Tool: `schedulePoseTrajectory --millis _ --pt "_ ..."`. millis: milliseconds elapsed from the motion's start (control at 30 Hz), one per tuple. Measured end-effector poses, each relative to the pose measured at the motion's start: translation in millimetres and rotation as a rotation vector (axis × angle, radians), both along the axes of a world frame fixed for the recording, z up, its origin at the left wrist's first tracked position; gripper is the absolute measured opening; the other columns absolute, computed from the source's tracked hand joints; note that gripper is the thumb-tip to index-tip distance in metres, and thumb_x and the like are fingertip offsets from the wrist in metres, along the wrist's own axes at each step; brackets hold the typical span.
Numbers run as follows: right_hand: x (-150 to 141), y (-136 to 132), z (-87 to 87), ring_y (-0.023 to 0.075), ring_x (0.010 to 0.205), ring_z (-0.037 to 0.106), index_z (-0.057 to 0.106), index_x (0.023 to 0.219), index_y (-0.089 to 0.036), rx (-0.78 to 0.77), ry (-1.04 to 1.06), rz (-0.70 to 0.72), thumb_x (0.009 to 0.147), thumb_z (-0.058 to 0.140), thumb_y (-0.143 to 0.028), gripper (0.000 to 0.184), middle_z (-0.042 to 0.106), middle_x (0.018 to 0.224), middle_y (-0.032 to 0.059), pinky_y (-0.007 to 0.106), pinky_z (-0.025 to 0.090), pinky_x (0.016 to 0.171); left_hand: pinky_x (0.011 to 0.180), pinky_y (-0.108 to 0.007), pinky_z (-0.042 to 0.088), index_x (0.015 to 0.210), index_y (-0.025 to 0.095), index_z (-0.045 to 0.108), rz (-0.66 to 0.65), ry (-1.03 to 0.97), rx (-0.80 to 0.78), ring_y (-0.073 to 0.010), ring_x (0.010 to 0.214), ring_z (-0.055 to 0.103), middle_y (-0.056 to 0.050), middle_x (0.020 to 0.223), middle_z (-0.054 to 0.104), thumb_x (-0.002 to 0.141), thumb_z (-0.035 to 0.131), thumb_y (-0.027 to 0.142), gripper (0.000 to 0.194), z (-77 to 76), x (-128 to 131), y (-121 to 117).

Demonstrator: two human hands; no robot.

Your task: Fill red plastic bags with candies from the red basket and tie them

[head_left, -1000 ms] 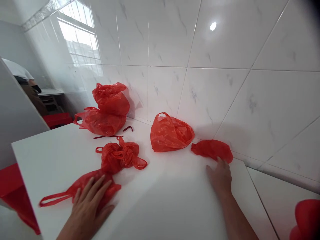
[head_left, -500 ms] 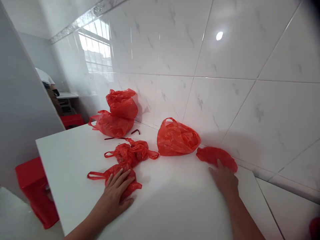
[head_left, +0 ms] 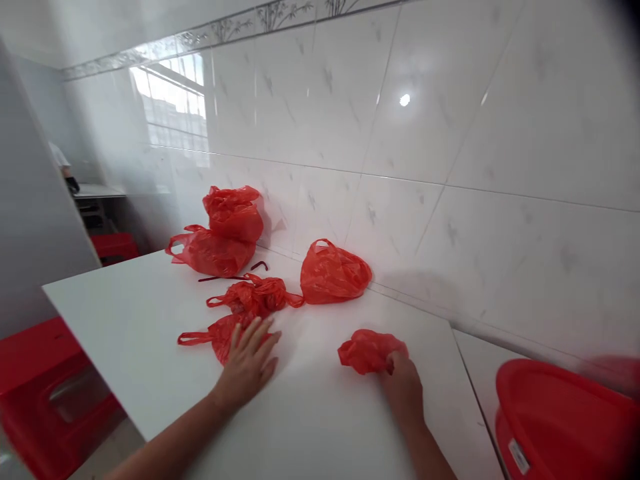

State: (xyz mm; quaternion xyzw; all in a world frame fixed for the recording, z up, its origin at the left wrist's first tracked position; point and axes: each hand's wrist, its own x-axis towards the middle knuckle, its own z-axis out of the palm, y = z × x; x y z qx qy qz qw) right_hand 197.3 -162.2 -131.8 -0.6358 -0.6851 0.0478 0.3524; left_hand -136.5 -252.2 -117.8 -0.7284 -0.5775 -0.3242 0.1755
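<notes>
My right hand point(head_left: 404, 390) pinches the near right end of a small red plastic bag point(head_left: 369, 351) over the right part of the white table point(head_left: 310, 420). With fingers spread, my left hand point(head_left: 250, 363) is over the right side of a tied red plastic bag point(head_left: 220, 337), hiding part of it; whether it touches the bag I cannot tell. Just behind lies a crumpled knot of red bags point(head_left: 255, 295) with loose handles. A fuller red bag point(head_left: 334, 273) stands by the wall, its handle loop upright.
Two large red bags, one upper point(head_left: 233, 212) and one lower point(head_left: 215, 253), are stacked at the back left. Thin dark red rods point(head_left: 220, 279) lie before them. A red basin point(head_left: 565, 413) is at the right, a red stool point(head_left: 55, 393) at the left. The tiled wall point(head_left: 320, 120) bounds the back.
My right hand has taken hold of the small red bag and drawn it away from the wall, towards me and left. My left hand has shifted slightly right. The view has turned right.
</notes>
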Motion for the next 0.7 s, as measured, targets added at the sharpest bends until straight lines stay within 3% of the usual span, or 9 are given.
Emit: schedulePoseTrajectory --millis 67,133,200,267,367,433,533,600,700 --pt "-12 -25 1.8 0.0171 0.062 0.048 0.036 0.064 -0.022 0.032 0.090 0.001 0.073 0.048 -0.027 0.015 0.049 0.064 -0.0009 0.028 0.036 0.055 0.106 -0.050 0.029 0.128 0.025 0.049 -0.194 -0.152 -0.069 -0.0289 0.133 0.031 -0.011 0.144 0.037 0.081 0.056 0.025 0.048 5.6 39 1" --pt "-22 -45 4.3 0.0177 0.064 0.048 0.038 0.066 -0.022 0.071 0.140 0.010 0.073 0.048 -0.028 0.013 0.050 0.067 -0.0004 0.028 0.036 0.055 0.102 -0.046 0.037 0.136 0.023 0.038 -0.314 -0.436 -0.226 -0.0302 0.131 0.034 -0.014 0.146 0.032 0.071 0.068 0.031 0.072 10.1 83 6" --pt "-29 -58 7.0 0.0180 0.067 0.048 0.041 0.070 -0.023 0.108 0.161 0.040 0.074 0.049 -0.027 0.010 0.051 0.071 0.0000 0.028 0.037 0.057 0.092 -0.042 0.046 0.140 0.020 0.030 -0.415 -0.785 -0.351 -0.0294 0.121 0.047 -0.016 0.137 0.043 0.063 0.074 0.033 0.090 13.1 122 15" --pt "-30 -65 9.8 0.0175 0.067 0.047 0.041 0.069 -0.023 0.135 0.157 0.062 0.074 0.049 -0.024 0.009 0.050 0.071 -0.0003 0.027 0.037 0.059 0.080 -0.037 0.051 0.124 0.017 0.049 -0.525 -1.052 -0.507 -0.0244 0.097 0.061 -0.012 0.111 0.062 0.067 0.069 0.029 0.061 14.5 146 29" --pt "-18 -63 15.1 0.0164 0.063 0.042 0.035 0.064 -0.023 0.120 0.172 -0.032 0.072 0.047 -0.019 0.015 0.046 0.066 -0.0011 0.026 0.034 0.056 0.063 -0.030 0.050 0.085 0.014 0.060 -0.473 -1.394 -0.506 -0.0170 0.066 0.060 -0.003 0.073 0.062 0.072 0.059 0.027 0.018 13.9 147 48" --pt "-5 -58 18.4 0.0159 0.060 0.040 0.031 0.061 -0.023 0.094 0.233 -0.159 0.076 0.046 -0.023 0.020 0.044 0.063 -0.0016 0.026 0.032 0.053 0.059 -0.027 0.047 0.081 0.016 0.057 -0.396 -1.520 -0.398 -0.0143 0.062 0.056 0.000 0.070 0.059 0.072 0.057 0.026 0.014 13.3 132 56" --pt "8 -51 19.6 0.0148 0.056 0.039 0.032 0.062 -0.023 0.017 0.400 -0.247 0.081 0.049 -0.038 0.030 0.041 0.059 -0.0036 0.026 0.033 0.053 0.059 -0.023 0.045 0.086 0.018 0.054 -0.265 -1.516 -0.251 -0.0124 0.064 0.053 0.000 0.075 0.055 0.073 0.056 0.025 0.015 14.6 110 56" --pt "7 -50 17.3 0.0141 0.055 0.043 0.039 0.067 -0.023 -0.085 0.573 -0.163 0.079 0.053 -0.047 0.030 0.045 0.059 -0.0045 0.026 0.036 0.052 0.061 -0.023 0.045 0.093 0.020 0.051 -0.197 -1.443 -0.204 -0.0125 0.067 0.052 0.000 0.080 0.054 0.076 0.055 0.026 0.018 16.5 105 52" --pt "-9 -53 12.1 0.0139 0.051 0.049 0.050 0.084 -0.022 -0.291 0.880 0.148 0.080 0.048 -0.059 0.038 0.053 0.060 -0.0030 0.024 0.035 0.047 0.073 -0.028 0.046 0.111 0.022 0.048 -0.226 -1.229 -0.182 -0.0154 0.082 0.054 -0.004 0.095 0.054 0.079 0.051 0.023 0.032 17.7 118 43"
